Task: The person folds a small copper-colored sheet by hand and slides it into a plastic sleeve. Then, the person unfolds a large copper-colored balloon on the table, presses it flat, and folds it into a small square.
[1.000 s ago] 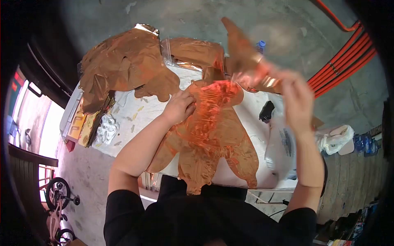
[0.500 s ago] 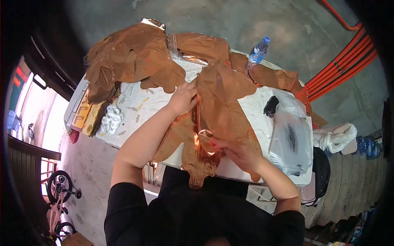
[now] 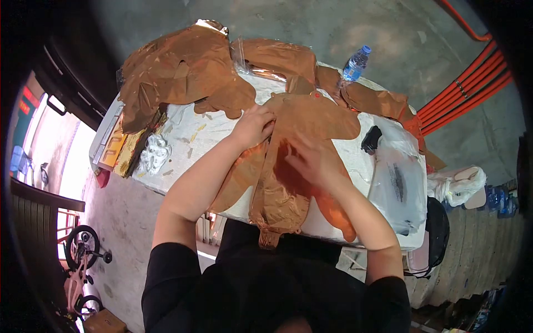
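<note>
A flat, uninflated brown foil balloon (image 3: 291, 122) with rounded lobes lies across the front half of the white-covered table, its narrow tail over the near edge. My left hand (image 3: 255, 126) grips its upper left edge with curled fingers; the fingertips are partly hidden. Over the balloon's middle is my right hand (image 3: 311, 158), slightly blurred, fingers apart and holding nothing. Whether its fingers touch the foil I cannot tell. A shadow falls on the foil under it.
More brown foil balloons (image 3: 183, 66) lie along the table's far side, near a water bottle (image 3: 356, 64). To the right are a stack of clear plastic bags (image 3: 394, 188) and a small black item (image 3: 371, 139). White string (image 3: 154, 155) and a yellow box (image 3: 115, 149) sit at left.
My right hand has moved up from the balloon's lower part to its middle and its fingers have spread. The lower foil has been laid flatter. My left hand stays at the upper left edge.
</note>
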